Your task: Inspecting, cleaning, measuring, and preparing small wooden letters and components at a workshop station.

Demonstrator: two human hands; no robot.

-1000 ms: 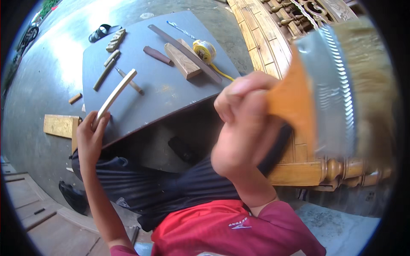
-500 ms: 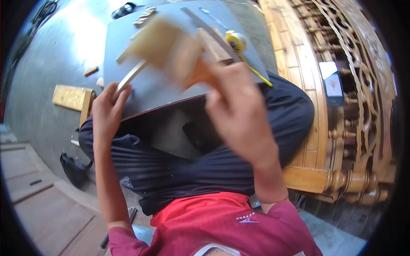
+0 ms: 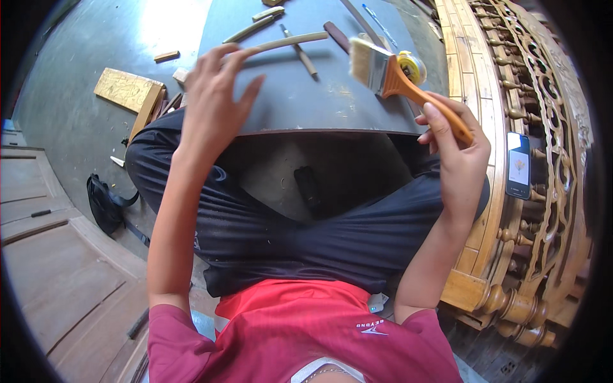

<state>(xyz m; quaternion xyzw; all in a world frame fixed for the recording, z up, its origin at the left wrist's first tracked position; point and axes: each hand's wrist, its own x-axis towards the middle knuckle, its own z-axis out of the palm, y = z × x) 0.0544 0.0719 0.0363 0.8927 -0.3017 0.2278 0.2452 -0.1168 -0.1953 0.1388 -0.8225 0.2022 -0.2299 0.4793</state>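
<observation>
The person sits at the near side of the grey desk (image 3: 287,105), both hands over it. The left hand (image 3: 214,99) is loosely spread, thumb well away from the fingers, at the left end of the pale stick (image 3: 290,43); I can't tell whether the fingertips touch it. That stick lies on the desk, crossing over a thin tool (image 3: 307,62). At the right, the right hand (image 3: 456,131) grips the orange handle of the brush (image 3: 399,83), its bristles pointing left and far above the desk. Behind the brush sits the yellow tape measure (image 3: 414,67), with a dark brown piece (image 3: 334,35) to its left and a pen (image 3: 379,25) farther off. A dark stick (image 3: 250,29) lies far left. Right of the person stands a wooden bench (image 3: 470,83), with a phone (image 3: 518,166) by its spindles.
</observation>
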